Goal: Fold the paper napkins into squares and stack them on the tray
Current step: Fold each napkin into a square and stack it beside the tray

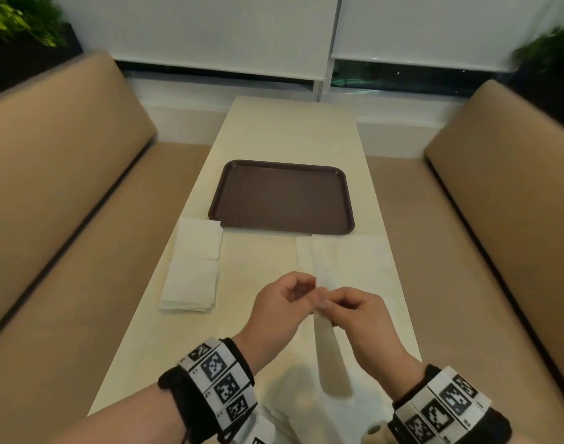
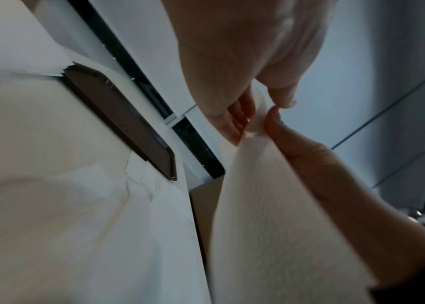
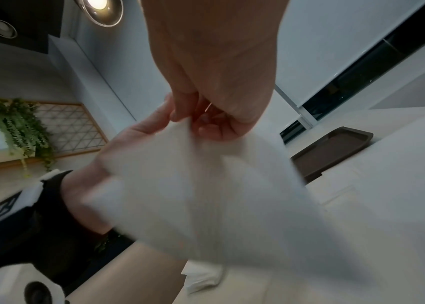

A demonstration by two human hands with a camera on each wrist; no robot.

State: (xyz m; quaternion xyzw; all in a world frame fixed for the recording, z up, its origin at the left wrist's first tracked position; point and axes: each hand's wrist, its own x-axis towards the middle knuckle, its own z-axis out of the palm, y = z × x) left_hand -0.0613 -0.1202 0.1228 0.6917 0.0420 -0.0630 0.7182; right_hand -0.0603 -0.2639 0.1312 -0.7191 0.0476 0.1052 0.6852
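Above the near middle of the table, my left hand (image 1: pixel 301 291) and right hand (image 1: pixel 325 304) meet and both pinch the top edge of one white paper napkin (image 1: pixel 330 350). It hangs down from them in a narrow strip. In the left wrist view my left fingers (image 2: pixel 234 123) nip that napkin (image 2: pixel 271 205) against the right thumb (image 2: pixel 273 119). The right wrist view shows the napkin (image 3: pixel 206 185) blurred below my right hand (image 3: pixel 201 121). The brown tray (image 1: pixel 280 197) lies bare beyond the hands. Two folded white piles (image 1: pixel 199 240) (image 1: pixel 191 288) sit left of it.
Unfolded white napkins (image 1: pixel 348 261) are spread on the cream table (image 1: pixel 290 129) right of centre, reaching under the tray's near edge. More napkin sheets (image 1: pixel 287 408) lie at the near edge under my wrists. Tan bench seats (image 1: pixel 50 193) flank the table.
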